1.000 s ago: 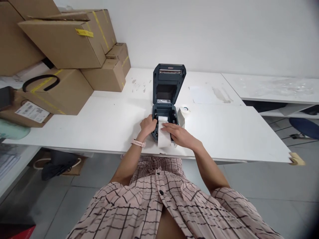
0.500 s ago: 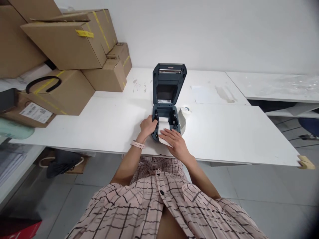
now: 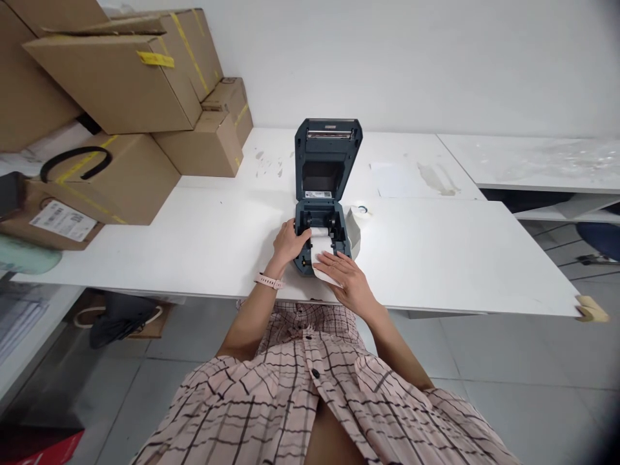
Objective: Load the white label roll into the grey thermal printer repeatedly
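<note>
A dark label printer (image 3: 320, 205) stands on the white table with its lid (image 3: 328, 152) raised. White label paper (image 3: 320, 244) lies in its bay, and a strip runs out over the front edge. My left hand (image 3: 289, 243) is closed around the printer's left side, its thumb reaching over the rim toward the paper. The fingers of my right hand (image 3: 346, 276) lie across the front of the strip, holding it near the printer's front right corner; the thumb is hidden. Right beside the printer is a curled pale backing strip (image 3: 354, 234).
Cardboard boxes (image 3: 167, 152) are stacked at the left, with a black curved strap (image 3: 72, 155) among them. A sheet of paper (image 3: 392, 179) lies at the back right. The table's front edge (image 3: 460, 309) runs close to my body, with a corner guard (image 3: 591, 309) at its right end.
My left thumb has moved further into the bay, up to the paper. The paper and my right hand have shifted slightly to the right. The lid stays raised.
</note>
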